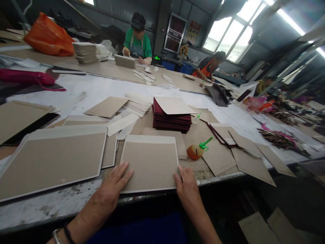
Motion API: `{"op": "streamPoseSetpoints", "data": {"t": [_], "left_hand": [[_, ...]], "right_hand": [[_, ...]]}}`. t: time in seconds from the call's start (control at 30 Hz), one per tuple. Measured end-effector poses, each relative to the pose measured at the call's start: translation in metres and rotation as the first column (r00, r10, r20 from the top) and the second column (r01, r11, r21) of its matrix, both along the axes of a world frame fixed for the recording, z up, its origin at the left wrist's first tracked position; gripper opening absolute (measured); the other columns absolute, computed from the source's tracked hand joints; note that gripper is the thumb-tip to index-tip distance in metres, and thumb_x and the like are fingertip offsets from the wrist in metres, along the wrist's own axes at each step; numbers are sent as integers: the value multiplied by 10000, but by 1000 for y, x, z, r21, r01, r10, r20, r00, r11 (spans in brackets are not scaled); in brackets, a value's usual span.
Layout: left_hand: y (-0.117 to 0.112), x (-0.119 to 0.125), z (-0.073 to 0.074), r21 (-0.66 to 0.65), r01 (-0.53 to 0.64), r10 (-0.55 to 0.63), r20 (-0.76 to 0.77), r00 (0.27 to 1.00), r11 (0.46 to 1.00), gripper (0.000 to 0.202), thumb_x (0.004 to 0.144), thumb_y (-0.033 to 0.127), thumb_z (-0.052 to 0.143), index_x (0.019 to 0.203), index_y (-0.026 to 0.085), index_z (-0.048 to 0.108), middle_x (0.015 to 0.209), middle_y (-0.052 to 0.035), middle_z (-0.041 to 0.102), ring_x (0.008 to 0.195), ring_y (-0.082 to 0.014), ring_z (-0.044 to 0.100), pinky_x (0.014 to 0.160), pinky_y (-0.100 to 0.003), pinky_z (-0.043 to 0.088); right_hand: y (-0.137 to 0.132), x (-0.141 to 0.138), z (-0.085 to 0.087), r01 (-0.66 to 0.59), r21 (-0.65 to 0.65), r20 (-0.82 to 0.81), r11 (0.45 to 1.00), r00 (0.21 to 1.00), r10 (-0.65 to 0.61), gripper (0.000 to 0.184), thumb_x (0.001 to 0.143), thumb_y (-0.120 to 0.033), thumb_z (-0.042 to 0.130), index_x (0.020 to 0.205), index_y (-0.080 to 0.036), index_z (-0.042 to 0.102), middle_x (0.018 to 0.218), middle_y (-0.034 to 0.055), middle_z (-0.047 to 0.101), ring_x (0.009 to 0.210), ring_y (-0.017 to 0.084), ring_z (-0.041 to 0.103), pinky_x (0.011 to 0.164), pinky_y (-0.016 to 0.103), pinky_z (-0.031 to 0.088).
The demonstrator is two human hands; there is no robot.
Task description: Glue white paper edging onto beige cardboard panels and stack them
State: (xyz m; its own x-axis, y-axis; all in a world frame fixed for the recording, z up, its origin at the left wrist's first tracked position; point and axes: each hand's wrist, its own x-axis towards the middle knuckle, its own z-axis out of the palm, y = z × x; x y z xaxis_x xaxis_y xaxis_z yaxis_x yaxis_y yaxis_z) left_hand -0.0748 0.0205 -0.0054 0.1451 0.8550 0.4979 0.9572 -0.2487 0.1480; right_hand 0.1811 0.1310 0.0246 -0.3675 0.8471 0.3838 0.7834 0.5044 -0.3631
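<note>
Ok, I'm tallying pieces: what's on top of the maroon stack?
A pale sheet lies on the maroon stack; maroon shows along the sheet's left edge, but the surface beneath is hidden.

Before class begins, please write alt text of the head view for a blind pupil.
A person's left hand and right hand touch opposite sides of a white-edged cardboard panel on a worktable. Beyond is a stack of maroon boards; a green-nozzled bottle is to the right.

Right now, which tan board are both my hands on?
The pale-edged board between your left hand, at its lower left corner, and right hand, at its right edge. The larger board to its left is untouched.
</note>
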Motion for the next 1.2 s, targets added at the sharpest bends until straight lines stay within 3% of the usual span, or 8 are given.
{"op": "streamPoseSetpoints", "data": {"t": [0.33, 0.8, 1.0, 1.2], "left_hand": [[2, -6, 3, 4, 51, -51, -36, 998, 999, 667, 728, -41, 288, 1342, 213, 353, 1397, -81, 375, 1283, -221, 334, 1025, -373, 373], [3, -1, -3, 26, 20, -19, -24, 1000, 999, 726, 738, -58, 254, 1396, 242, 200, 1429, -83, 324, 1300, -225, 306, 1038, -400, 346], [2, 2, 6, 23, -6, 7, -55, 998, 1000, 736, 737, -84, 244, 1400, 228, 178, 1354, -123, 435, 1296, -216, 312, 1007, -391, 392], [-1, 1, 12, -17, 21, -21, 4, 1000, 1000, 608, 806, 11, 293, 1384, 192, 243, 1390, -119, 386, 1315, -221, 278, 1040, -413, 344]], "right_hand": [[-2, -2, 1, -3, 9, 23, 1000, 1000, 2, 288, 873, -208, 368, 1052, -127, 579, 802, 96, 534, 768, 224, 505, 699, 379, 481], [-1, -3, -3, 3, 5, 126, 1000, 992, -4, 304, 877, -176, 351, 1075, -59, 550, 832, 124, 513, 801, 244, 480, 725, 403, 471], [0, -3, -8, -13, 19, 95, 1000, 995, 11, 283, 879, -192, 363, 1074, -104, 548, 829, 105, 502, 802, 239, 477, 743, 398, 461], [3, 3, -4, -55, -34, -12, 998, 998, 55, 322, 848, -140, 342, 1072, -90, 568, 797, 95, 504, 769, 220, 495, 722, 386, 464]]}}
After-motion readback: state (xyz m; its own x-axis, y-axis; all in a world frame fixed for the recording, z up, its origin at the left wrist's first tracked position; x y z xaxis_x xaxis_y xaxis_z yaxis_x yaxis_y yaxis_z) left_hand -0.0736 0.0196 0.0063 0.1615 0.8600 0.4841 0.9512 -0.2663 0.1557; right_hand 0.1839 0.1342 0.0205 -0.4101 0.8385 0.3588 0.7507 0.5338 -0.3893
